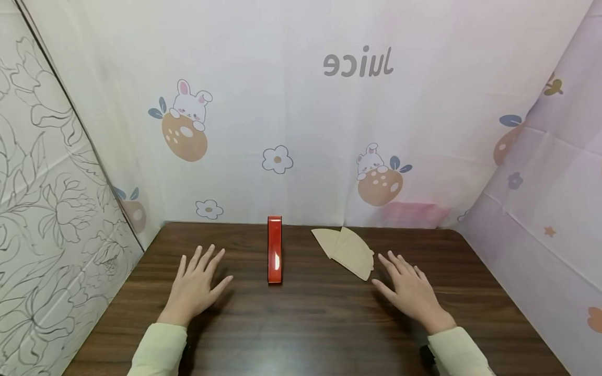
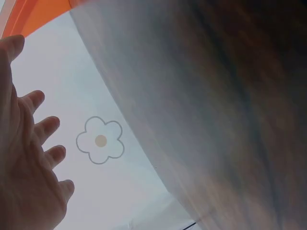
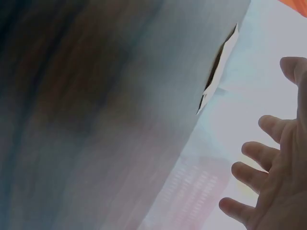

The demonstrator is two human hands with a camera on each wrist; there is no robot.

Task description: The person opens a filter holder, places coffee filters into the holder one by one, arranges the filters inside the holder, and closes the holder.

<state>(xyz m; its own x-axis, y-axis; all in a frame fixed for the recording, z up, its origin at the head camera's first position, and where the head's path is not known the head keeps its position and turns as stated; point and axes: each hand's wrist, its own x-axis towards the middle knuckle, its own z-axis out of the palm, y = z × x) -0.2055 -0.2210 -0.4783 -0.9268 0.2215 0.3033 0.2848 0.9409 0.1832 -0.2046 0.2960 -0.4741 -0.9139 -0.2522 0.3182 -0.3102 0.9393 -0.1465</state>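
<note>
Spread fingers mark my left hand [image 1: 194, 284], palm down at the left side of the table, holding nothing. To its right, a narrow glossy red box-like object [image 1: 275, 250] lies lengthwise, pointing toward the back wall. My right hand [image 1: 410, 288], also spread and holding nothing, is just right of some tan fan-shaped paper pieces [image 1: 354, 253]. These pieces overlap near the back edge. In the left wrist view the left hand [image 2: 31, 153] shows its palm and separated fingers. The right wrist view has the right hand [image 3: 273, 163] apart from the paper pieces [image 3: 220, 69], seen edge-on.
A dark wood-grain table [image 1: 305, 324] spans the front. Behind it hangs a pale printed cloth [image 1: 301, 104] with rabbits and flowers; a flower-line cloth [image 1: 51, 198] borders the left, and another printed cloth [image 1: 545, 219] the right.
</note>
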